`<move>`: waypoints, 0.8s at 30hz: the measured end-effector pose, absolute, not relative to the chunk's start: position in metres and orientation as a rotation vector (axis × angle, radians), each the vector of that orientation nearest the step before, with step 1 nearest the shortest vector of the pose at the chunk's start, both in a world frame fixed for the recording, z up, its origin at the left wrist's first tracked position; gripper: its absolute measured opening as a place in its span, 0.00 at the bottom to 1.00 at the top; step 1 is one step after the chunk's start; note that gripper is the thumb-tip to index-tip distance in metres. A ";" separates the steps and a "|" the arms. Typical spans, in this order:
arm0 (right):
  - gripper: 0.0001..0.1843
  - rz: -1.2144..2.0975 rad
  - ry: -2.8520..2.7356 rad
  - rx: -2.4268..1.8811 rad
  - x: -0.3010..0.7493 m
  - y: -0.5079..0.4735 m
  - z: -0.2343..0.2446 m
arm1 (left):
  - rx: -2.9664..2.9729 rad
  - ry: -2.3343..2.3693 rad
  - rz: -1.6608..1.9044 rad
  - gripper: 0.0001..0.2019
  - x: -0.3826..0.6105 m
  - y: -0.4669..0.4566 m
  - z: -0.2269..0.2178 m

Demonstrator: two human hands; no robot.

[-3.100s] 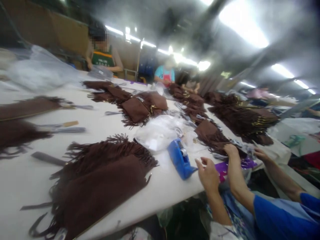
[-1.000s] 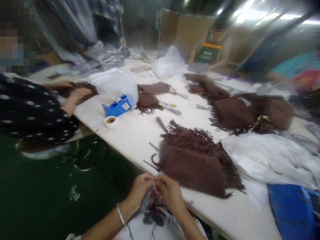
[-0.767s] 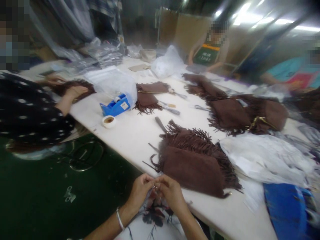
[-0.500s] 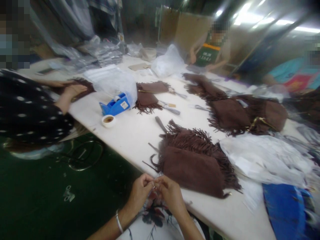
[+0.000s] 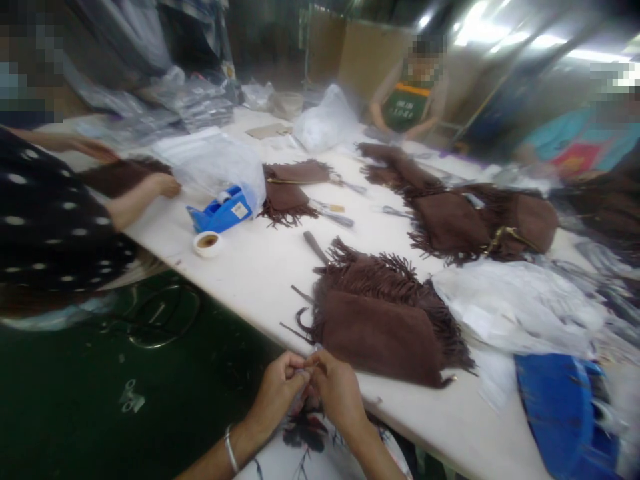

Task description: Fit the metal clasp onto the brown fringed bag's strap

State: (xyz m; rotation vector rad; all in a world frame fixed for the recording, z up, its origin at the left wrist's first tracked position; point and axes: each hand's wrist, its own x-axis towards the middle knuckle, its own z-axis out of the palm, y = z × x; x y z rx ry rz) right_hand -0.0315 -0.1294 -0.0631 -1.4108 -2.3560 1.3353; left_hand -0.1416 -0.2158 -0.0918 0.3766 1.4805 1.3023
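Note:
My left hand [image 5: 280, 390] and my right hand [image 5: 333, 383] meet at the near edge of the table, fingertips pinched together. Between them is a small clear, thin piece that looks like plastic; its kind is hard to make out. Just beyond my hands lies a brown fringed suede bag [image 5: 380, 333], flat on the white table [image 5: 240, 280], with a strap [image 5: 315, 247] sticking out at its far left. Neither hand touches the bag.
A blue tape dispenser [image 5: 220, 210] and a small white bowl [image 5: 207, 244] of brown liquid stand left. More brown bags [image 5: 450, 220] and clear plastic bags [image 5: 520, 307] lie right. A second blue dispenser [image 5: 555, 407] is near right. Co-workers sit around; one in a dotted sleeve [image 5: 55, 207] handles a brown piece.
The view has shifted slightly to the right. My hands stay pinched together in nearly the same place. The dotted-sleeved co-worker's hands have moved apart over the brown piece.

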 end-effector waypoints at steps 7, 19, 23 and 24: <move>0.15 1.220 -2.424 -1.460 -0.032 -0.129 -0.066 | 0.252 1.471 1.343 0.13 -0.138 -0.215 -0.095; 0.12 1.662 -1.942 -1.255 -0.021 -0.134 -0.080 | 0.044 1.403 1.415 0.13 -0.132 -0.212 -0.089; 0.11 1.715 -1.865 -1.183 -0.028 -0.143 -0.080 | -0.039 1.372 1.380 0.14 -0.136 -0.216 -0.080; 0.11 1.668 -1.913 -1.174 -0.026 -0.144 -0.076 | -0.088 1.391 1.368 0.15 -0.136 -0.216 -0.074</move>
